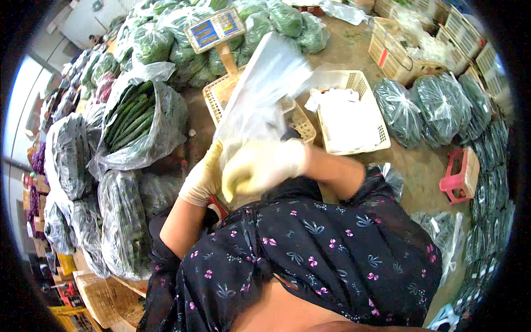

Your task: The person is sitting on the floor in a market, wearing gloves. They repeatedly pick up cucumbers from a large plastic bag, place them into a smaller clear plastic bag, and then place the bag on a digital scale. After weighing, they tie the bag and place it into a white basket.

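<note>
A long clear plastic bag (260, 94), partly smeared by motion, stretches away from my hands over the scale. My left hand (206, 176), in a pale glove with yellow fingers, is closed on its near end. Just to the right, my right hand (260, 166), gloved the same way, is blurred; its fingers look curled, and what they hold, if anything, is hidden. Behind the bag stands a scale with a display (214, 30) on a post. A yellowish crate (213, 102) sits around its base, mostly covered by the bag.
To the left, an open plastic bag holds dark green cucumbers (131, 117), with several filled bags (119, 221) below it. A white crate (381, 130) with white sheets stands right of the scale. Bagged greens (442, 105), a pink stool (460, 176) and crates (387, 52) lie farther right.
</note>
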The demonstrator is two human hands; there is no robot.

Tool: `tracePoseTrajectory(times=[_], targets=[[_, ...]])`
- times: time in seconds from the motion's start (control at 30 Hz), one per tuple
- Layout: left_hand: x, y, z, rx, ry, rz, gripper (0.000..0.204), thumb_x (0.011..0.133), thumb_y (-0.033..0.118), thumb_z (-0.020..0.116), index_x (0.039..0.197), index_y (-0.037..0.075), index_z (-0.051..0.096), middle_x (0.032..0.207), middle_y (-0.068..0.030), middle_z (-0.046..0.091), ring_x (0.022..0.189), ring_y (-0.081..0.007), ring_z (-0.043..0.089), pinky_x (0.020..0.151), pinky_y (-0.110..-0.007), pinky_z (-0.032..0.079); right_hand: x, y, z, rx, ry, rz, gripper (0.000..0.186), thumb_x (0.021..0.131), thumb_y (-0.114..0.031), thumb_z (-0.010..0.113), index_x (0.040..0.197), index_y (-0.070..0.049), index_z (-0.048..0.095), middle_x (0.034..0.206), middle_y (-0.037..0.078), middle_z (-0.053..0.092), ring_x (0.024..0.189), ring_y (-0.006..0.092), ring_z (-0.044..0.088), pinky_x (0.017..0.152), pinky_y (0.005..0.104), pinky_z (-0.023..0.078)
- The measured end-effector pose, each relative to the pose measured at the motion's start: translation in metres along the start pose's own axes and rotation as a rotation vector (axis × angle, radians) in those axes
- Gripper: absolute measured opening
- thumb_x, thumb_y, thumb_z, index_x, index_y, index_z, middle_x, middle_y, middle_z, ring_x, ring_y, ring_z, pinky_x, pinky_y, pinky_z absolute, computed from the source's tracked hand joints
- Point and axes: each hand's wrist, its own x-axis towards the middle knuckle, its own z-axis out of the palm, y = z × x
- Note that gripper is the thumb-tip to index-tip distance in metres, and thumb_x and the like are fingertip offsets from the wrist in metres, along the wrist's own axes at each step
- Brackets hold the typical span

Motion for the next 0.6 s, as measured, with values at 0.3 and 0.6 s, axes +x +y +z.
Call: tracePoseTrajectory(times=[0.3, 0.6], targets=[[-0.019, -0.023, -0.064, 0.506, 0.615, 0.370, 0.057, 0.100, 0.051, 0.045, 0.107, -0.002, 0.066, 0.098, -0.0073, 0.067, 0.086, -0.0146, 0.059, 0.079, -0.030, 0.048, 0.014, 0.004, 0.078, 0.361, -0.097, 0.260, 0.021, 0.084, -0.013, 0.066, 0.104, -0.008, 0.069, 0.103, 0.006, 0.071, 0.088, 0.0187, 0.067, 0.080, 0.0344, 0.053], [-0.117, 0.004, -0.090, 0.597, 0.692, 0.678, 0.070, 0.099, 0.059, 0.035, 0.105, -0.002, 0.068, 0.088, -0.0053, 0.068, 0.077, -0.0122, 0.061, 0.071, -0.026, 0.050, 0.006, 0.039, 0.028, 0.570, 0.439, 0.563, 0.037, 0.096, -0.036, 0.059, 0.107, -0.003, 0.070, 0.084, 0.002, 0.067, 0.070, 0.0060, 0.057, 0.065, 0.0229, 0.047]])
